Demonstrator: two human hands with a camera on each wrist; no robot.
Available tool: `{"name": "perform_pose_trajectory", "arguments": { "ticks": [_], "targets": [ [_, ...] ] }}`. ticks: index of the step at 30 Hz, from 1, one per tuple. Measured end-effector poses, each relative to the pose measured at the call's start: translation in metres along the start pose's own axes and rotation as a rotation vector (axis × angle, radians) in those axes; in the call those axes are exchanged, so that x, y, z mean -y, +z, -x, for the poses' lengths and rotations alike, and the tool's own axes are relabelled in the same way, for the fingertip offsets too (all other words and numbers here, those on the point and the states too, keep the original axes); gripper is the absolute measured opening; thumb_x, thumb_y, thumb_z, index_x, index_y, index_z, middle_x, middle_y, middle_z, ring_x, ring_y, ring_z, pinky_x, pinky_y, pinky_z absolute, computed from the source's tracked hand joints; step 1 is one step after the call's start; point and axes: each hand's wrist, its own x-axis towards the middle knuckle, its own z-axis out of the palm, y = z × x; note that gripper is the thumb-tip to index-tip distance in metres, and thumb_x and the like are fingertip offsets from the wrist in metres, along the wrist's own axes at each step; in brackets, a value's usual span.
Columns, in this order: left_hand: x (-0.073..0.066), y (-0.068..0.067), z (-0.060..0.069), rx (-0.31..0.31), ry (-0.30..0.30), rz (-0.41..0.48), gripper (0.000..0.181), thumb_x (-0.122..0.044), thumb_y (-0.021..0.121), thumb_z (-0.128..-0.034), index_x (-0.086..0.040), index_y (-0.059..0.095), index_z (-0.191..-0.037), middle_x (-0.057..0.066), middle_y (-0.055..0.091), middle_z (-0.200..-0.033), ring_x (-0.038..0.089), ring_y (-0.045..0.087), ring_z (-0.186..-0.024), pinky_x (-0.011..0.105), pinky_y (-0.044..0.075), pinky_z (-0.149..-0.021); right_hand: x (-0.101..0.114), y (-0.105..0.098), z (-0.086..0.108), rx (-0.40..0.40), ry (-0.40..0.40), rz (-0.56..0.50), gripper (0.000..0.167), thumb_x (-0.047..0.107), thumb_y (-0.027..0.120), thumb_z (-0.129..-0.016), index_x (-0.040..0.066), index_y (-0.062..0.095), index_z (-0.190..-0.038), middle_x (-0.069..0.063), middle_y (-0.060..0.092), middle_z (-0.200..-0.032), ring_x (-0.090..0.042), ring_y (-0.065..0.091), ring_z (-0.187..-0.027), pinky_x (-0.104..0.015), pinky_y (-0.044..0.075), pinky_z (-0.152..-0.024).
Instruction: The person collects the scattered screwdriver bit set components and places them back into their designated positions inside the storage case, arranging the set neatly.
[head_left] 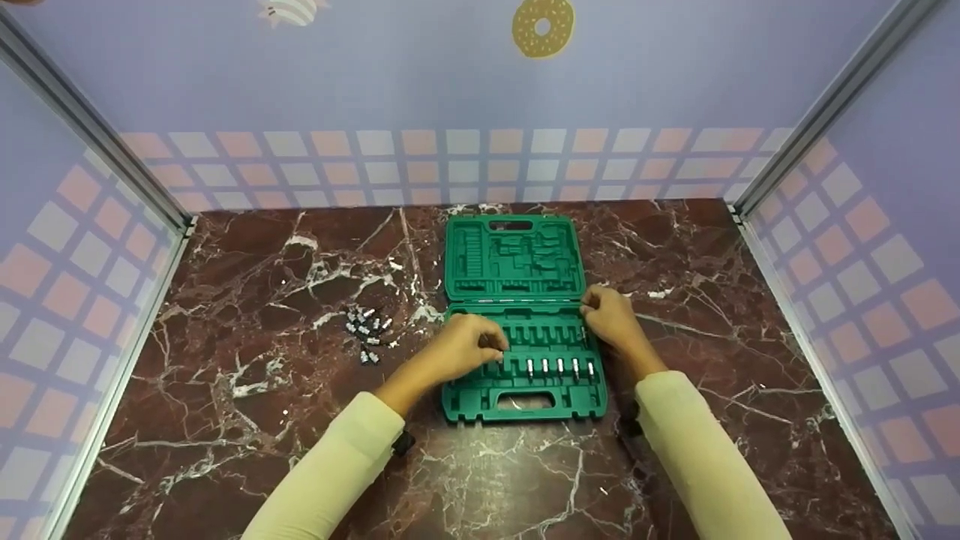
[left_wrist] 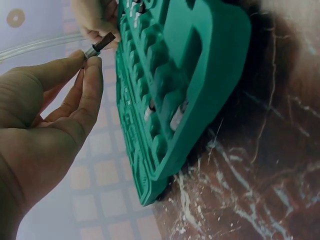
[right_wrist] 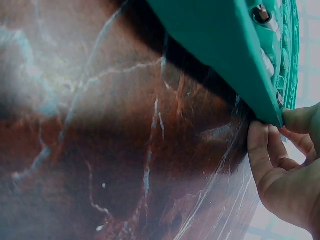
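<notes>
A green plastic tool case (head_left: pixel 551 413) lies unfolded on the marbled table, its moulded lid (head_left: pixel 517 251) at the back. Over the left part of its tray, my left hand (head_left: pixel 466 346) pinches a bit socket (left_wrist: pixel 98 47) between thumb and fingertips; it has a silver base and a dark flat tip. My right hand (head_left: pixel 611 319) grips the case's right edge near the hinge, thumb on top and fingers against the outer side. Several bit sockets (head_left: pixel 560 367) stand in a row in the tray's front slots.
To the left of the case, a loose pile of bit sockets (head_left: pixel 364 328) lies on the marbled table (head_left: pixel 247 450). Patterned panels (head_left: pixel 420 90) wall the table at the back and on both sides.
</notes>
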Motion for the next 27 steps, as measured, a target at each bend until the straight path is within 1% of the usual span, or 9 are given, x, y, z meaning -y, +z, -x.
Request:
{"name": "perform_pose_trajectory", "arguments": {
  "ticks": [7, 11, 18, 23, 27],
  "targets": [
    [0.001, 0.01, -0.007, 0.029, -0.009, 0.009, 0.009, -0.001, 0.076, -0.0907, 0.0, 0.078, -0.099, 0.01, 0.078, -0.097, 0.023, 0.072, -0.09, 0.04, 0.06, -0.082, -0.001, 0.001, -0.001, -0.018, -0.012, 0.001, 0.006, 0.003, 0.062, -0.095, -0.001, 0.067, -0.097, -0.021, 0.07, -0.098, -0.036, 0.062, -0.091, -0.055, 0.052, -0.086],
    [0.0, 0.016, -0.01, 0.038, -0.001, -0.029, 0.008, -0.002, 0.076, -0.091, -0.001, 0.079, -0.098, 0.01, 0.078, -0.098, 0.023, 0.072, -0.091, 0.041, 0.059, -0.084, 0.0, 0.001, 0.001, -0.02, -0.014, 0.008, 0.007, 0.003, 0.062, -0.095, -0.001, 0.067, -0.097, -0.021, 0.071, -0.098, -0.037, 0.063, -0.092, -0.056, 0.052, -0.087],
    [-0.001, 0.027, -0.016, 0.062, 0.008, -0.113, 0.005, -0.003, 0.075, -0.0918, -0.001, 0.078, -0.096, 0.01, 0.078, -0.092, 0.022, 0.071, -0.086, 0.037, 0.059, -0.078, -0.002, 0.0, 0.0, -0.021, -0.026, 0.008, 0.007, 0.003, 0.062, -0.095, -0.002, 0.067, -0.097, -0.023, 0.07, -0.097, -0.037, 0.062, -0.086, -0.055, 0.052, -0.081],
    [-0.002, 0.03, -0.018, 0.064, -0.005, -0.179, 0.005, -0.003, 0.074, -0.0928, -0.003, 0.079, -0.094, 0.009, 0.078, -0.094, 0.022, 0.071, -0.089, 0.035, 0.059, -0.079, -0.001, 0.0, 0.001, -0.019, -0.019, 0.01, 0.006, 0.003, 0.062, -0.094, -0.001, 0.067, -0.095, -0.021, 0.07, -0.095, -0.037, 0.062, -0.087, -0.055, 0.052, -0.082],
    [-0.003, 0.033, -0.02, 0.068, -0.001, -0.196, 0.006, -0.004, 0.073, -0.0934, -0.003, 0.079, -0.094, 0.009, 0.077, -0.094, 0.022, 0.071, -0.088, 0.033, 0.059, -0.077, -0.001, 0.0, 0.0, -0.023, -0.021, 0.006, 0.006, 0.003, 0.063, -0.094, -0.001, 0.067, -0.096, -0.021, 0.07, -0.094, -0.036, 0.062, -0.087, -0.054, 0.053, -0.083]
  ]
}}
